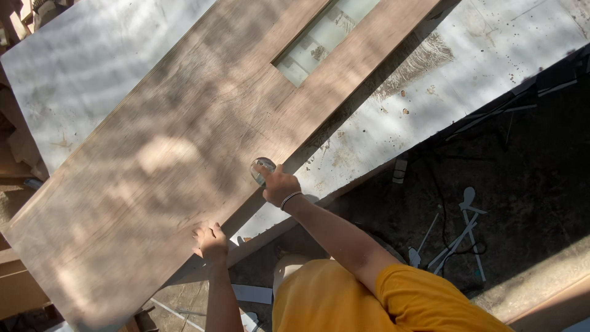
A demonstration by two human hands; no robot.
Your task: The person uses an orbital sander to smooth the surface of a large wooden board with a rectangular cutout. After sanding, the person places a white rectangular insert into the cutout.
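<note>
Wooden door (184,154) lies flat on the pale counter (467,67), its glazed slot (322,37) at 12 o'clock. Right hand (279,184), near centre, has its fingers closed around a small round metal knob (260,167) at the door's long edge nearest the person. Left hand (210,241), at 7 o'clock from the right, rests on that same edge with fingers spread open and flat, holding nothing.

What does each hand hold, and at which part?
The right hand grips a small round shiny object by its near side. The left hand holds nothing; it presses the wooden door edge.
</note>
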